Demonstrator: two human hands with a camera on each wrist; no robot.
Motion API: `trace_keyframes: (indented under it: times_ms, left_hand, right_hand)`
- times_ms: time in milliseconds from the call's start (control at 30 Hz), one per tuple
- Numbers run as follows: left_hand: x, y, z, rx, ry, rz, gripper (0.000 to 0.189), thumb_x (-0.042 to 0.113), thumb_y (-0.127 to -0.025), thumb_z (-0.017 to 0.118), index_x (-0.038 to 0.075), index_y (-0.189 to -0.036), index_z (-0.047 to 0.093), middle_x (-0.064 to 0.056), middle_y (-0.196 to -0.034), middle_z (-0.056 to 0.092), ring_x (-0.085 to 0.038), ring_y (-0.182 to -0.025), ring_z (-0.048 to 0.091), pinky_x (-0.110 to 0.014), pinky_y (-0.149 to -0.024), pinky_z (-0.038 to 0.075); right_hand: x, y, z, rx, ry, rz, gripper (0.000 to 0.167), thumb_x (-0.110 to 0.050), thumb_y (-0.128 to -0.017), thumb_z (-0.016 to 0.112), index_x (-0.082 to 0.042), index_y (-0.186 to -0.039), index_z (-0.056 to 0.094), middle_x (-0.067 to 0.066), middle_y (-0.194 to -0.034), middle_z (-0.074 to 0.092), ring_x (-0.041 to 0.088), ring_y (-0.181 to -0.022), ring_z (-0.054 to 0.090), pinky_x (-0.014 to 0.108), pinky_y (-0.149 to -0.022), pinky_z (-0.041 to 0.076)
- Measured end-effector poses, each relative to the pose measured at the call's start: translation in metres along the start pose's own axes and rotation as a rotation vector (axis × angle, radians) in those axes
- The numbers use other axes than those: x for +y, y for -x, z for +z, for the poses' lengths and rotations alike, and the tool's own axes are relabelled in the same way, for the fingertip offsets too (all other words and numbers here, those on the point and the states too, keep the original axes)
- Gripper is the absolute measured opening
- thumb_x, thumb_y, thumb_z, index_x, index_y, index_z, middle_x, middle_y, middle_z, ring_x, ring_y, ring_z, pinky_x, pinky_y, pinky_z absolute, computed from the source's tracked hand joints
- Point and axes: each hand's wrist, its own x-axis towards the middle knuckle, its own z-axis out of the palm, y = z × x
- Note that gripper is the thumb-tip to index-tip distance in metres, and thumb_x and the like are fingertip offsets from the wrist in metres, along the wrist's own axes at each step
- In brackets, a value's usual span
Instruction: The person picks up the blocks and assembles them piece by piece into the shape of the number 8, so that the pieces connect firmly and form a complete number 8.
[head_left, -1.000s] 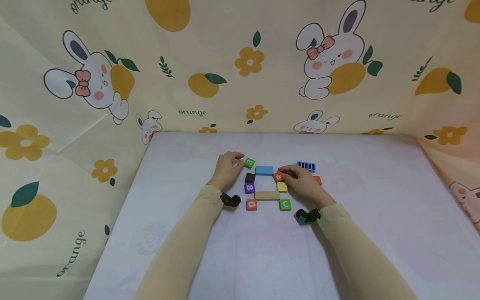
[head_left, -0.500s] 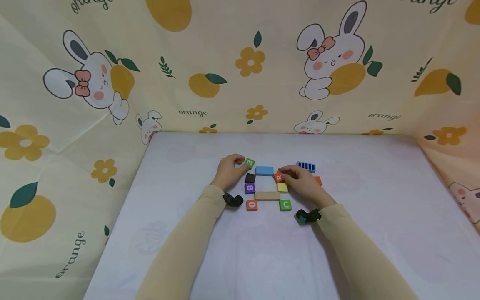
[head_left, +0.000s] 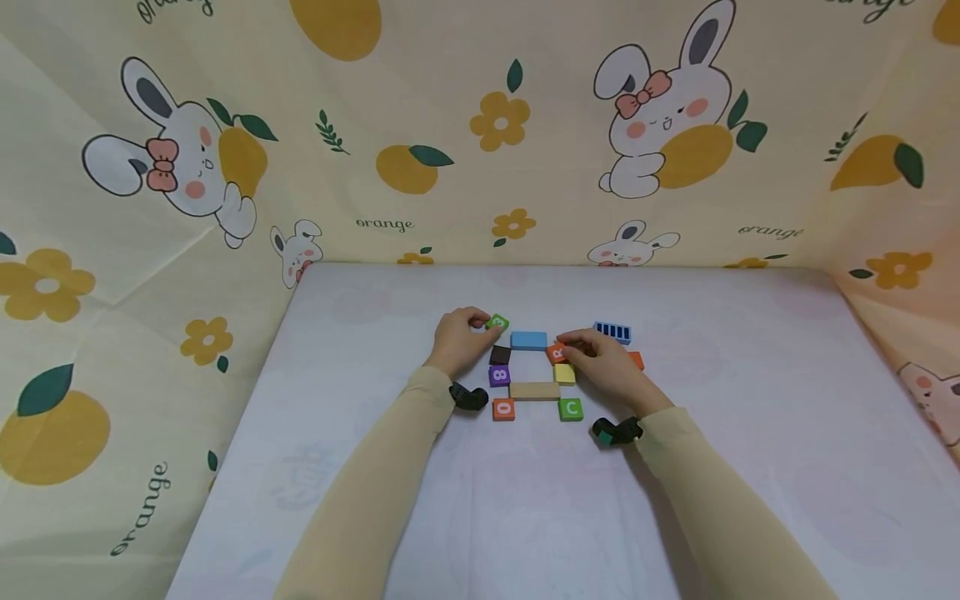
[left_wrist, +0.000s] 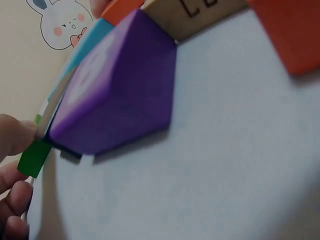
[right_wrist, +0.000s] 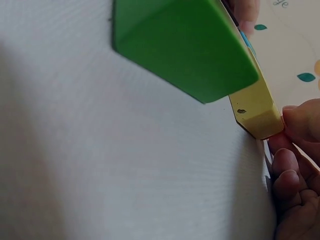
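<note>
At the far left corner of a block layout, my left hand (head_left: pixel 460 340) pinches a green block (head_left: pixel 498 322) marked 3 between thumb and fingers. The left wrist view shows that green block (left_wrist: pixel 33 160) beyond a purple block (left_wrist: pixel 135 85). My right hand (head_left: pixel 606 365) has its thumb and index finger on an orange block (head_left: pixel 556 353) marked R, mostly covered by the fingers in the right wrist view. That orange block lies between a light blue block (head_left: pixel 528 341) and a yellow block (head_left: pixel 565 374). A black block (head_left: pixel 500 356) sits just below the green one.
A tan plank (head_left: pixel 534 392) spans the layout's lower part, with an orange block (head_left: pixel 503 409) marked 0 and a green block (head_left: pixel 571 409) marked C below its ends. Behind the right hand lie a blue striped block (head_left: pixel 612 332) and another orange block (head_left: pixel 636 361).
My left hand has moved right and closed its fingers on the green 3 block, which has turned and shifted slightly. The right hand stays at the orange R block.
</note>
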Motion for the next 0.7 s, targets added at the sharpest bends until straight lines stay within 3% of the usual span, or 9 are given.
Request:
trace_keyframes:
  times_ms: [300, 467, 700]
  left_hand:
    - [0.0, 0.005, -0.002, 0.011, 0.011, -0.005, 0.036, 0.039, -0.085, 0.071, 0.014, -0.111, 0.067, 0.0, -0.102, 0.058, -0.017, -0.097, 0.052, -0.035, -0.088, 0.043]
    - [-0.003, 0.006, -0.004, 0.029, 0.011, 0.028, 0.035, 0.034, -0.087, 0.071, 0.01, -0.113, 0.066, -0.002, -0.101, 0.058, -0.018, -0.095, 0.053, -0.035, -0.085, 0.044]
    - [-0.02, 0.019, -0.015, 0.106, 0.183, 0.05, 0.038, 0.037, -0.086, 0.072, 0.011, -0.114, 0.067, 0.0, -0.098, 0.06, -0.015, -0.089, 0.054, -0.032, -0.077, 0.047]
  right_hand:
    - [0.0, 0.0, 0.002, 0.008, 0.007, -0.003, 0.034, -0.039, -0.097, 0.058, -0.026, -0.127, 0.059, 0.002, -0.113, 0.056, 0.024, -0.098, 0.048, 0.038, -0.083, 0.042]
    - [0.001, 0.002, 0.002, 0.011, -0.003, -0.017, 0.042, -0.042, -0.096, 0.058, -0.022, -0.132, 0.055, 0.003, -0.114, 0.056, 0.023, -0.099, 0.048, 0.038, -0.082, 0.043]
    - [0.003, 0.012, 0.001, 0.021, -0.004, -0.012, 0.052, -0.048, -0.094, 0.059, -0.018, -0.135, 0.051, 0.002, -0.116, 0.056, 0.023, -0.099, 0.048, 0.038, -0.082, 0.043]
